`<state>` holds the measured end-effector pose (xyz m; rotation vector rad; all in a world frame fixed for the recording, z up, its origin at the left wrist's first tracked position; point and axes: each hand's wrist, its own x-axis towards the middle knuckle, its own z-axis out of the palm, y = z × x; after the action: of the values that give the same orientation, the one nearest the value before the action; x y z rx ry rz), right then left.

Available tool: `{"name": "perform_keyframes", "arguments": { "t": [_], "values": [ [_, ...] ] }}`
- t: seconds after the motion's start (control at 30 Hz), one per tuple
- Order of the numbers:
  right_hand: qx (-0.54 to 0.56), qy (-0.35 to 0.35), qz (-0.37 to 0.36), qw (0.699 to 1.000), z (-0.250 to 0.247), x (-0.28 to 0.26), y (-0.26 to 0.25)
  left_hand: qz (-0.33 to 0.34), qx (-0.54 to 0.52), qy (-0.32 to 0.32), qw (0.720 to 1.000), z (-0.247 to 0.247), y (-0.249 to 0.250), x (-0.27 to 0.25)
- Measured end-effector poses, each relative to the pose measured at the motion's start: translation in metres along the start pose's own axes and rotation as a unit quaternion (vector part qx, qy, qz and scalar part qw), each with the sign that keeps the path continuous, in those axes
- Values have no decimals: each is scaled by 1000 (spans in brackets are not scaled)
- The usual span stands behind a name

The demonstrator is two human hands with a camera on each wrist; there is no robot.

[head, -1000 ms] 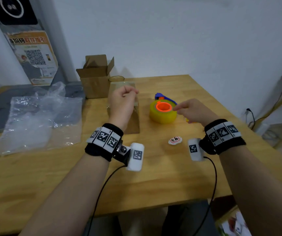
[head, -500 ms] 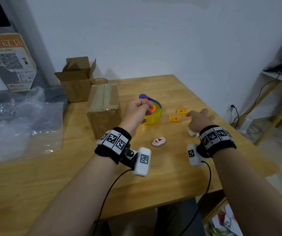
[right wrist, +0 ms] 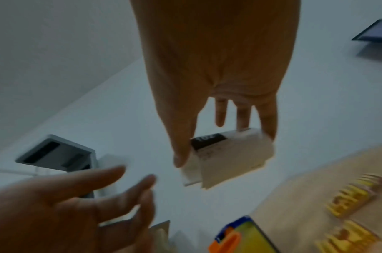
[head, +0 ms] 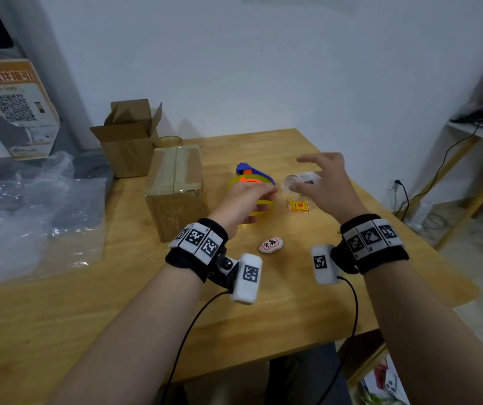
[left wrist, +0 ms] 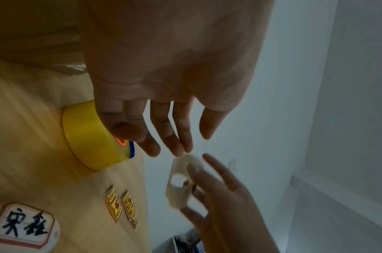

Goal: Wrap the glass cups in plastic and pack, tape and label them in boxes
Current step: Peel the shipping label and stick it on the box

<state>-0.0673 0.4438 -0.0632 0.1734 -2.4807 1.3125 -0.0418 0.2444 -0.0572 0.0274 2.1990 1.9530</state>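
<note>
A taped cardboard box stands mid-table, an open box behind it with a glass cup beside. My right hand hangs above the table and pinches a small white label roll between thumb and fingers; the right wrist view shows the roll with a black printed patch. My left hand hovers over the yellow tape dispenser, fingers stretched and empty, their tips close to the roll.
Yellow warning stickers lie on the wooden table under my right hand. A white name tag lies nearer me. Crumpled clear plastic covers the left side. The table's right edge drops to a shelf with cables.
My right hand went to the table by the stickers and has come up holding the white roll. My left hand left the taped box and moved right over the tape dispenser, opening.
</note>
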Motion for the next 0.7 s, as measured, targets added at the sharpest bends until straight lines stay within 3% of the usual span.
{"name": "perform_keyframes", "arguments": {
  "t": [0.17, 0.37, 0.53, 0.63, 0.7],
  "values": [
    [38, -26, -163, 986, 20, -5, -27, -1, -47, 34, 998, 0, 5, 4],
    [25, -39, -193, 980, 29, -7, -20, 35, -117, 120, 985, -8, -6, 15],
    [-10, -9, -119, 993, 20, -4, -8, 47, -94, 154, 983, -9, -10, 21],
    [-75, 19, 44, 996, 7, 0, 9, 41, -97, 175, 979, -13, -12, 25],
    [-138, -13, 164, 977, 0, -2, 20, 43, -83, 174, 980, -15, -12, 25]
  ]
}}
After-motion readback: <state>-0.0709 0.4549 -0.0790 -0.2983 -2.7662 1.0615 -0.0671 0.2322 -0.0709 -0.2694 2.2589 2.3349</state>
